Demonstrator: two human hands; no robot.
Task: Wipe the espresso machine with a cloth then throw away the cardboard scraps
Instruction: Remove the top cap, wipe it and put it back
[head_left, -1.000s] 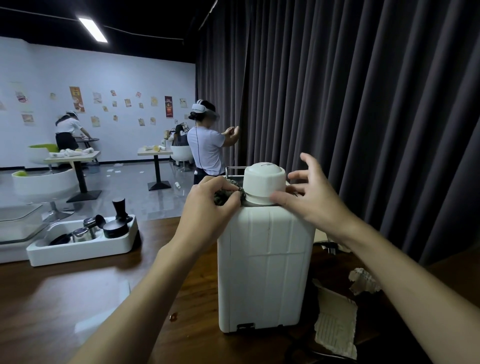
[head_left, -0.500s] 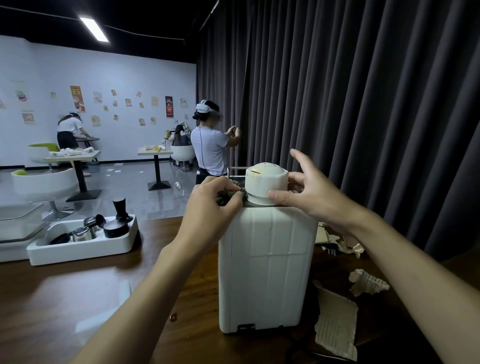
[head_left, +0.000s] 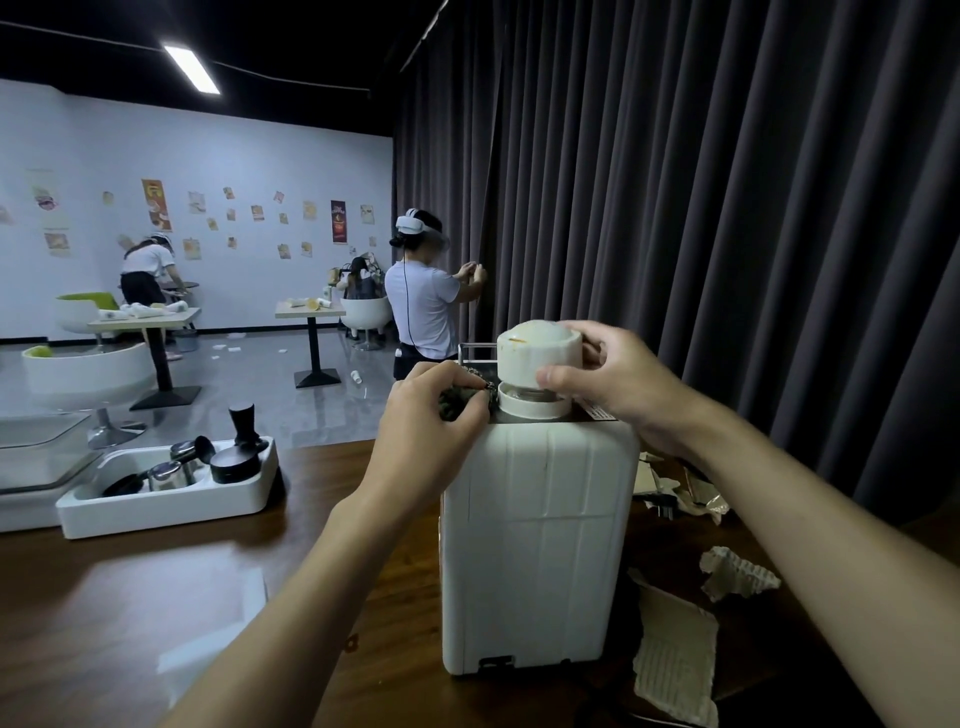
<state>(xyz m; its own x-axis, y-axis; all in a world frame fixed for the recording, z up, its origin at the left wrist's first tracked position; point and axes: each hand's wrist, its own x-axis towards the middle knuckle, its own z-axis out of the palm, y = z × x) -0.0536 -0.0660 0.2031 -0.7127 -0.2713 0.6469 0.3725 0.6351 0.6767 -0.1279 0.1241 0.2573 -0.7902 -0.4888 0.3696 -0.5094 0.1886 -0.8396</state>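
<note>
The white espresso machine (head_left: 535, 545) stands on the dark wooden table, its back toward me. My left hand (head_left: 431, 415) is closed on a dark cloth (head_left: 457, 402), pressed against the machine's top left edge. My right hand (head_left: 618, 384) grips a white round cap (head_left: 535, 353), lifted just above its white ring base (head_left: 532, 405) on top of the machine. Cardboard scraps lie to the right: a flat torn piece (head_left: 675, 660), a crumpled piece (head_left: 737, 574), and several more (head_left: 680, 488) behind the machine.
A white tray (head_left: 161, 509) with a tamper, a portafilter and metal cups sits at the left of the table. A dark curtain (head_left: 727, 208) hangs behind. Other people stand at small tables in the room beyond.
My right hand has raised the white cap off its ring base and tilted it slightly. My left hand stays at the top left edge with the cloth.
</note>
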